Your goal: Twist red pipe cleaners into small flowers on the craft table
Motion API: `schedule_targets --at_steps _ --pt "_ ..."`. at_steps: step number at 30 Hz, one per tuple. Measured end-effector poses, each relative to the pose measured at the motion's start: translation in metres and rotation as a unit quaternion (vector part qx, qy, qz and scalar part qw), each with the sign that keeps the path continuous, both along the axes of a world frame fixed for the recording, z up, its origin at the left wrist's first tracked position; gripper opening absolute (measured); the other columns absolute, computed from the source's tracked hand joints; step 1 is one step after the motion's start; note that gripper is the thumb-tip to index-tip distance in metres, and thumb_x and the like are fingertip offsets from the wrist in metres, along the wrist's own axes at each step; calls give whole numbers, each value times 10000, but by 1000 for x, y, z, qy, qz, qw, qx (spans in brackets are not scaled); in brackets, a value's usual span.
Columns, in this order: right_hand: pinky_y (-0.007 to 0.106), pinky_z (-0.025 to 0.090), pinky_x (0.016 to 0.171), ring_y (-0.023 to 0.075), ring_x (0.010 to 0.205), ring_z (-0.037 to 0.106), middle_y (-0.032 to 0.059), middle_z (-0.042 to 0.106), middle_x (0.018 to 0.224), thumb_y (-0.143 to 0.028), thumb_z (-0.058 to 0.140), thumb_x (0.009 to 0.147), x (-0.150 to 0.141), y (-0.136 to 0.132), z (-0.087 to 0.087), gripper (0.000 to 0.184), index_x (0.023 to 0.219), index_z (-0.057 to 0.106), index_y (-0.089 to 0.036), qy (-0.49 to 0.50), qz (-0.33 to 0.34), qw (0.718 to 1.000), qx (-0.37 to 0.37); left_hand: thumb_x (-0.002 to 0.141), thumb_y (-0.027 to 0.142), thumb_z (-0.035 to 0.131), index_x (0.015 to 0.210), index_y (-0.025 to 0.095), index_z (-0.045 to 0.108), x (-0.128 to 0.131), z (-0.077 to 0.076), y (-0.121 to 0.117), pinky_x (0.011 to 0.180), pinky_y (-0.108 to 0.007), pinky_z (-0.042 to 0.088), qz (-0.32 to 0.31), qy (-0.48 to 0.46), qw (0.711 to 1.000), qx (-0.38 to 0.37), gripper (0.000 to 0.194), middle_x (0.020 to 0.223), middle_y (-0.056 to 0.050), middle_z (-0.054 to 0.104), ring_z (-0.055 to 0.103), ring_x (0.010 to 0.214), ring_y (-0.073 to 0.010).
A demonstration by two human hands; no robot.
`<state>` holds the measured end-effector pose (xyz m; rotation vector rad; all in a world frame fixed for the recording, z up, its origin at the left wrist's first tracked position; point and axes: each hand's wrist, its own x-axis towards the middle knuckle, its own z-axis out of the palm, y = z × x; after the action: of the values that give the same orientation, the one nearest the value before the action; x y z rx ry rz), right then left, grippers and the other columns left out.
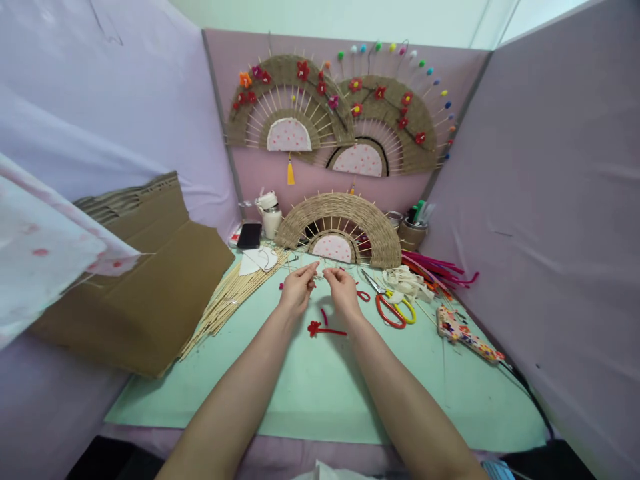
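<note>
Both hands are raised over the middle of the table, fingertips close together and pinched. What my left hand (299,288) has in its pinch is too small to make out. The same goes for my right hand (343,291), a short gap away. Below them on the table lies a red pipe-cleaner flower (314,329) with a straight stem pointing right. Just above its stem rests a short magenta pipe-cleaner piece (325,317). A looped red pipe cleaner (363,295) lies right of my right hand, beside scissors (390,313) with red and yellow handles.
A woven fan (345,207) stands behind the hands; two decorated fans (290,67) hang on the back panel. Thin sticks (220,310) and cardboard (150,293) are at left. A patterned glue gun (467,337) with a cord, pipe cleaners (440,263) and a pale fibre bundle (407,281) lie right.
</note>
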<state>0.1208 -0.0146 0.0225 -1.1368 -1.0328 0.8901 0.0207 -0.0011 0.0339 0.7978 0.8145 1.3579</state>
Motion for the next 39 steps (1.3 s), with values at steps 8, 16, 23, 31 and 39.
schedule_targets --at_steps 8,16,23,31,39 --pt "279 418 683 155 683 548 26 642 705 -409 578 709 0 -7 -6 266 723 636 -150 -39 21 999 4 512 357 806 786 111 716 -6 -1 -1 481 -165 293 -25 -1 1000 0 378 647 -1 509 401 565 -41" --pt "313 427 839 188 910 589 65 680 972 -357 552 777 21 -6 5 254 907 688 -187 -131 31 988 74 609 473 694 809 152 726 -19 0 -1 583 -240 356 -36 291 955 53 380 750 -47 655 523 682 -131" --pt "286 436 738 157 757 582 31 674 801 -307 591 724 34 -10 15 178 804 669 -167 -152 136 978 35 644 492 648 839 145 725 -22 5 -7 648 -268 393 -135 364 917 89 406 869 -74 688 559 792 -182" --pt "256 405 657 134 670 540 13 632 699 -303 566 727 34 -11 14 161 721 640 -160 -191 138 971 35 632 428 646 776 130 735 -22 3 -6 639 -271 371 -142 431 885 108 343 731 -45 682 548 696 -167" --pt "250 395 636 131 643 533 8 614 659 -264 551 715 32 -11 12 132 693 626 -157 -211 162 964 27 640 419 626 792 139 740 -24 -4 -3 636 -271 374 -167 450 867 132 339 705 -37 681 557 687 -174"
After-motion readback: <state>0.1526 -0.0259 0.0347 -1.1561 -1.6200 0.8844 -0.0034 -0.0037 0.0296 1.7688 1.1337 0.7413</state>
